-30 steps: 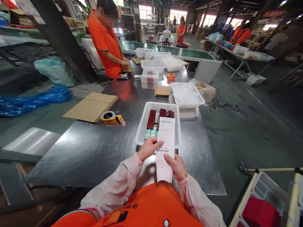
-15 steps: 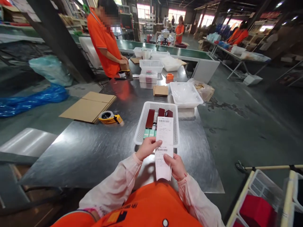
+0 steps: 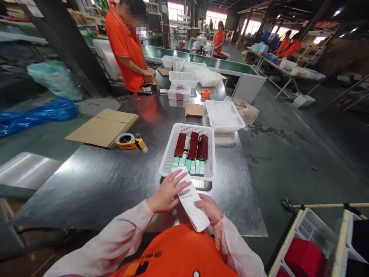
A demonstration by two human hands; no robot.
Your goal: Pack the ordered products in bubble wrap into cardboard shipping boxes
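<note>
Head view: find the paper slip [image 3: 199,220] just on the near side of the white basket [image 3: 211,150], held aslant over the near part of the metal table [image 3: 239,192]. Note the right hand [image 3: 211,209] clamped on the slip's right edge, thumb on top, other fingers tucked underneath. Note the left hand [image 3: 165,195] with fingers apart, laid across the far part of the slip, thumb away from the rest and not closed on anything visible. Cannot tell contact from mere overlap between the slip's far end and the basket's near rim.

For clean handling, keep the right-hand pinch firm but light, close to the edge, to avoid creasing thin paper. Smooth any curl with the left fingers, taking care not to cover the barcode [image 3: 186,196]. Hold the slip clear of the dark red boxes [image 3: 193,145] on the far side of the basket and the pale green boxes [image 3: 188,165] on its near side, without snagging corners. Leave alone the tape dispenser [image 3: 128,145] and flat cardboard [image 3: 99,129], both farther left, well apart from both hands
</note>
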